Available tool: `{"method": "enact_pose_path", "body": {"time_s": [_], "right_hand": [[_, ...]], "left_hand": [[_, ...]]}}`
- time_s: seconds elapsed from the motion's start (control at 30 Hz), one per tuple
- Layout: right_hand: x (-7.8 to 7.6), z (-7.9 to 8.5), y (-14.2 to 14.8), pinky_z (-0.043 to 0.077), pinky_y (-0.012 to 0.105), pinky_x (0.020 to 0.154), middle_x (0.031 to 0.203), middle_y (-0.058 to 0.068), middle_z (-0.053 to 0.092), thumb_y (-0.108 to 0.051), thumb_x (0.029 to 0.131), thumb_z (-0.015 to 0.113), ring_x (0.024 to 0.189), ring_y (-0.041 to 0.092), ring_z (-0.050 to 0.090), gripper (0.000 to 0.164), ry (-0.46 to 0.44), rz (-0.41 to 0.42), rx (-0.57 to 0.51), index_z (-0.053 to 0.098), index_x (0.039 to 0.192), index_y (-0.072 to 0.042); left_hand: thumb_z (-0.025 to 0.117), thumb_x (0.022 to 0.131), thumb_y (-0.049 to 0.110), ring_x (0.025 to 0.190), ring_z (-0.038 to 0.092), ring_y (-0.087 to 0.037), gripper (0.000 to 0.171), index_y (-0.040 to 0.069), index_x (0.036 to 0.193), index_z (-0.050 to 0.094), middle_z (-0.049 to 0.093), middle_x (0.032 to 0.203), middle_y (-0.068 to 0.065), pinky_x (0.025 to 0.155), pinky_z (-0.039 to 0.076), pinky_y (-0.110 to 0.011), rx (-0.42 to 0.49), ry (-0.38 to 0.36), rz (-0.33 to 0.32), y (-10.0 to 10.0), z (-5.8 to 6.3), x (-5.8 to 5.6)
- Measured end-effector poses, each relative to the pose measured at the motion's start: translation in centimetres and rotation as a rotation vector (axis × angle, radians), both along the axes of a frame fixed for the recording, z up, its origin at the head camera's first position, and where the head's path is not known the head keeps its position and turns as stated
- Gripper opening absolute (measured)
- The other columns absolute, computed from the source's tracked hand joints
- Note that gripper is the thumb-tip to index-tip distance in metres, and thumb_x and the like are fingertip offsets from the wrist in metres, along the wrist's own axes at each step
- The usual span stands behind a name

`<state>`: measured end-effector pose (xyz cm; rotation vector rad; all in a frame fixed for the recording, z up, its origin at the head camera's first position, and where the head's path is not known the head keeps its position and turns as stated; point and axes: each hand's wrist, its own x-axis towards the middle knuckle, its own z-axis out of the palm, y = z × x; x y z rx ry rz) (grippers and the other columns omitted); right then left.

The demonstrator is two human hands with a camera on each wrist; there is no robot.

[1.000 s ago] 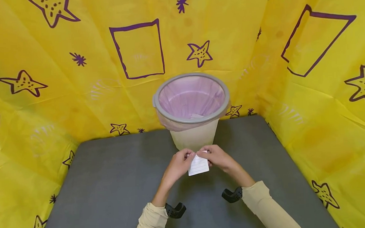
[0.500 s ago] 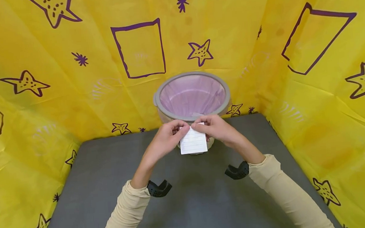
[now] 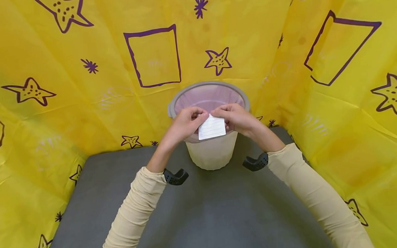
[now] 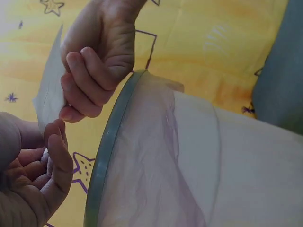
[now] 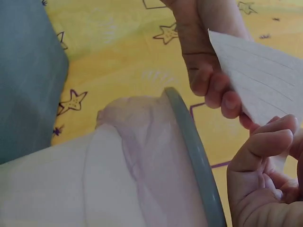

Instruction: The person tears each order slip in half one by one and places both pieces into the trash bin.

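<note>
A small white lined sheet of paper (image 3: 213, 130) is held up between both hands, over the near rim of the trash bin (image 3: 211, 153). My left hand (image 3: 184, 125) pinches its upper edge between thumb and fingers. Close beside it, my right hand (image 3: 241, 120) pinches the same edge, the two thumbs almost meeting. In the left wrist view the paper (image 4: 51, 87) appears nearly edge-on; ruled lines show on the paper (image 5: 260, 71) in the right wrist view. A pinkish liner (image 3: 213, 92) fills the bin under a grey rim (image 4: 103, 161). The hands hide part of the bin's opening.
The bin stands on a dark grey tabletop (image 3: 209, 212), near its back edge. Yellow cloth (image 3: 111, 116) with purple drawings rises behind it and on both sides. Black curved mounts (image 3: 176, 176) sit at both wrists.
Both hands have moved forward with the paper, from in front of the bin to over its near rim. The grip on the paper's upper edge looks the same.
</note>
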<state>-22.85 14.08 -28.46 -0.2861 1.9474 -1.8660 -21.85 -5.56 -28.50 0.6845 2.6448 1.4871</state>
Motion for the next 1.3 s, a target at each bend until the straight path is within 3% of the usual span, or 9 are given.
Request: {"method": "enact_pose_path", "body": {"time_s": [0.13,0.23,0.43,0.63,0.83,0.97,1.03,1.17,1.3], "right_hand": [[-0.4,0.0,0.3,0.035,0.015,0.047,0.058,-0.004,0.055,-0.014,0.099,0.052,0.049,0.005,0.044,0.025,-0.034,-0.070,-0.090,0.068,0.080,-0.012],[-0.6,0.1,0.5,0.035,0.016,0.048,0.056,-0.003,0.049,-0.012,0.099,0.053,0.049,0.005,0.040,0.027,-0.052,-0.099,-0.122,0.068,0.075,-0.012],[-0.5,0.1,0.5,0.035,0.017,0.050,0.059,-0.003,0.050,-0.015,0.098,0.056,0.052,0.006,0.041,0.024,-0.038,-0.088,-0.072,0.065,0.076,-0.012],[-0.9,0.0,0.9,0.035,0.017,0.050,0.059,-0.003,0.050,-0.015,0.098,0.056,0.052,0.007,0.041,0.022,-0.012,-0.105,-0.051,0.064,0.078,-0.012],[-1.2,0.1,1.3,0.035,0.018,0.050,0.059,-0.003,0.050,-0.016,0.097,0.058,0.053,0.007,0.041,0.019,-0.010,-0.107,-0.028,0.064,0.080,-0.010],[-1.8,0.4,2.3,0.035,0.017,0.049,0.058,-0.003,0.050,-0.015,0.096,0.060,0.052,0.007,0.041,0.017,-0.006,-0.149,-0.023,0.065,0.080,-0.010],[-2.1,0.4,2.9,0.035,0.016,0.048,0.057,-0.002,0.049,-0.014,0.096,0.060,0.052,0.007,0.041,0.018,-0.009,-0.185,-0.022,0.066,0.079,-0.011],[-2.4,0.5,3.7,0.034,0.017,0.049,0.058,-0.002,0.048,-0.015,0.095,0.061,0.053,0.008,0.041,0.018,-0.018,-0.195,-0.021,0.067,0.078,-0.011],[-2.6,0.6,4.8,0.035,0.017,0.051,0.060,-0.002,0.049,-0.015,0.096,0.061,0.054,0.007,0.042,0.017,-0.028,-0.155,-0.020,0.069,0.081,-0.012]], "left_hand": [[0.055,0.099,0.019,0.072,0.053,-0.017,0.023,-0.001,0.106,0.067,0.066,0.089,-0.013,0.061,0.041,-0.022,-0.009,0.170,0.070,0.2,0.3,0.3],[0.056,0.099,0.017,0.068,0.050,-0.019,0.022,-0.001,0.104,0.067,0.064,0.084,-0.013,0.058,0.039,-0.022,0.013,0.229,0.099,0.4,0.5,0.6],[0.057,0.098,0.017,0.071,0.052,-0.019,0.021,-0.001,0.104,0.067,0.066,0.088,-0.013,0.060,0.040,-0.021,0.011,0.216,0.108,0.3,0.4,0.2],[0.057,0.098,0.015,0.075,0.056,-0.021,0.021,-0.003,0.105,0.067,0.065,0.092,-0.015,0.065,0.046,-0.020,0.037,0.209,0.183,-0.5,0.3,-0.3],[0.057,0.098,0.018,0.077,0.054,-0.020,0.025,-0.003,0.108,0.066,0.064,0.095,-0.015,0.067,0.044,-0.020,0.023,0.175,0.165,-1.1,0.3,-0.6],[0.055,0.099,0.017,0.076,0.053,-0.019,0.024,-0.003,0.108,0.066,0.063,0.094,-0.015,0.064,0.043,-0.018,0.043,0.154,0.271,-2.6,0.4,-1.2],[0.055,0.099,0.018,0.079,0.051,-0.019,0.024,-0.002,0.108,0.066,0.062,0.094,-0.014,0.065,0.041,-0.018,0.033,0.138,0.287,-3.3,0.3,-1.5],[0.057,0.099,0.021,0.081,0.051,-0.019,0.027,-0.001,0.110,0.066,0.061,0.094,-0.013,0.068,0.041,-0.020,0.019,0.084,0.205,-3.9,0.2,-1.8],[0.057,0.098,0.022,0.075,0.053,-0.014,0.031,-0.003,0.114,0.064,0.061,0.088,-0.006,0.066,0.045,-0.019,0.065,-0.019,0.142,-5.1,0.3,-2.5]]}}
